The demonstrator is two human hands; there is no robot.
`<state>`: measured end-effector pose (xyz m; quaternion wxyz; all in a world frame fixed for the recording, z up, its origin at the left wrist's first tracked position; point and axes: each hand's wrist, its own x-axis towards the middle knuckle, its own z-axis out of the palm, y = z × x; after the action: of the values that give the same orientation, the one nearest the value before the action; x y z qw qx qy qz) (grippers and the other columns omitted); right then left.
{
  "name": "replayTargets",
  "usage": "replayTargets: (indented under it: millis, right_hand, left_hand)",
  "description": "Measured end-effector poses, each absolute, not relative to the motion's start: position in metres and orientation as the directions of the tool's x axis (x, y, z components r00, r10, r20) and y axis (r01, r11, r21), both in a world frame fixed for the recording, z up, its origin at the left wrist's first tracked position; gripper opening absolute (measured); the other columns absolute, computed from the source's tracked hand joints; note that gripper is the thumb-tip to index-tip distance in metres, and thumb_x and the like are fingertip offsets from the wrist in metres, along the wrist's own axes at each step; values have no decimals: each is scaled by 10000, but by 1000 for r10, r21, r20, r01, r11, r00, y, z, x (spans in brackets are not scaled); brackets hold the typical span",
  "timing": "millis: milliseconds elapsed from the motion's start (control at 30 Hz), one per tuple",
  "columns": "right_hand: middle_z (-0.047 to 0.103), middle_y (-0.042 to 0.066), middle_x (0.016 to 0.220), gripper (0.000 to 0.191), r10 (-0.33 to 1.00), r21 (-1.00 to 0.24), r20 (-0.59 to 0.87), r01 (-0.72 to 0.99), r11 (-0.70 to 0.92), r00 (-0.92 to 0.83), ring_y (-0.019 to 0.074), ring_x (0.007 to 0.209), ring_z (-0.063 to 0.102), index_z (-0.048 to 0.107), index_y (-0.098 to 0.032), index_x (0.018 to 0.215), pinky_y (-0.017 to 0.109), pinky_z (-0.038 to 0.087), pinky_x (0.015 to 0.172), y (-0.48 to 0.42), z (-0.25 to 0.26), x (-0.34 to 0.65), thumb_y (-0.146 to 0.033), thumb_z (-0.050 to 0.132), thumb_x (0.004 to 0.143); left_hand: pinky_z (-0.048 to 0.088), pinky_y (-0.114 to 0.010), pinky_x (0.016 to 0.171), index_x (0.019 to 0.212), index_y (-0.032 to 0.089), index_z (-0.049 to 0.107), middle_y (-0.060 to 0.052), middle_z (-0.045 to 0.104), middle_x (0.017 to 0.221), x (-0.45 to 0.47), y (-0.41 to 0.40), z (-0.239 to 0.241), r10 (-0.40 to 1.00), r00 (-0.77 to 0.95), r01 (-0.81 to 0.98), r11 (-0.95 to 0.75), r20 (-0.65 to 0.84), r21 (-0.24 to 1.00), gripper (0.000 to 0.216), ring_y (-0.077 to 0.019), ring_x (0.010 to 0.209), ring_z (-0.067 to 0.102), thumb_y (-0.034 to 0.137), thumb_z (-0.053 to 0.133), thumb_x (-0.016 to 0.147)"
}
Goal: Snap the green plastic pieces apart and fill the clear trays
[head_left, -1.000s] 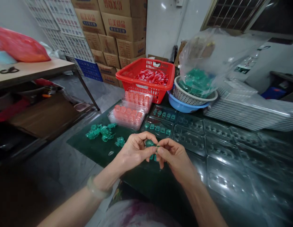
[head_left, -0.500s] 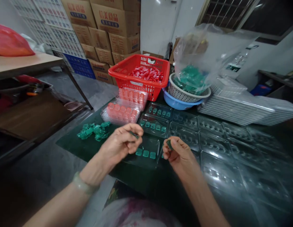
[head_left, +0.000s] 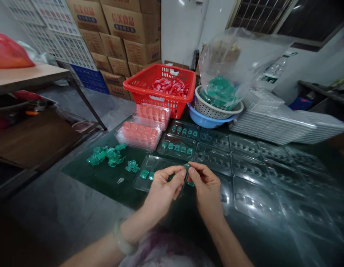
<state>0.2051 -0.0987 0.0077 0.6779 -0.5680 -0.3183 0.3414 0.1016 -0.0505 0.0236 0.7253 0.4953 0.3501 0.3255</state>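
My left hand (head_left: 165, 189) and my right hand (head_left: 208, 189) meet over the near clear plastic tray (head_left: 161, 161). Both are closed, fingertips pinching a small translucent green piece (head_left: 187, 167) between them; most of it is hidden by the fingers. Green squares (head_left: 144, 174) sit in a row in that tray, partly covered by my left hand. To the left lie a small green cluster (head_left: 132, 166) and a larger heap of green pieces (head_left: 106, 155). Behind my hands, another tray (head_left: 176, 139) holds a row of green squares.
Several clear trays (head_left: 255, 193) spread to the right. Stacked packs of pink pieces (head_left: 140, 134) stand behind, near a red basket (head_left: 161, 94). A grey colander (head_left: 213, 109) in a blue basin (head_left: 209, 121) holds a bag of green pieces. A clear scrap (head_left: 120, 180) lies near the table edge.
My hands have come together from apart, the left moving right and down. The small green cluster and the left side of the near tray now show. The view has shifted slightly.
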Motion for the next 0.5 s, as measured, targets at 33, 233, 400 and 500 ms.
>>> replayTargets:
  millis: [33,233,400,500]
  right_hand:
    - [581,-12,793,132,833,-993,101,1,119,544,102,726,531,638,-223,895,233,425,671,-103,7,207,-243,608,768]
    - [578,2,841,245,874,-931,281,333,149,395,111,714,544,621,-249,972,242,448,645,-147,-2,222,-157,615,745]
    - [609,24,852,215,861,-861,297,505,55,413,139,719,573,646,-255,930,268,463,633,-189,-7,230,-149,611,746]
    - [603,25,852,236,811,-805,322,592,-37,489,146,738,570,635,-259,955,272,461,639,-195,-8,242,-149,612,748]
  left_hand:
    - [179,-185,364,711,148,587,44,401,510,102,-50,23,812,548,-149,333,-203,931,222,-40,409,294,361,579,774]
    - [140,-175,381,641,126,556,31,423,500,103,-63,10,538,726,-64,674,-428,736,179,-38,419,329,264,624,733]
    - [136,-173,375,608,124,533,18,441,521,112,-81,5,282,774,115,818,-567,563,219,-42,405,364,288,625,719]
    - [173,-165,372,765,129,594,-6,497,609,111,-75,14,317,769,144,761,-556,633,159,-58,447,419,286,596,740]
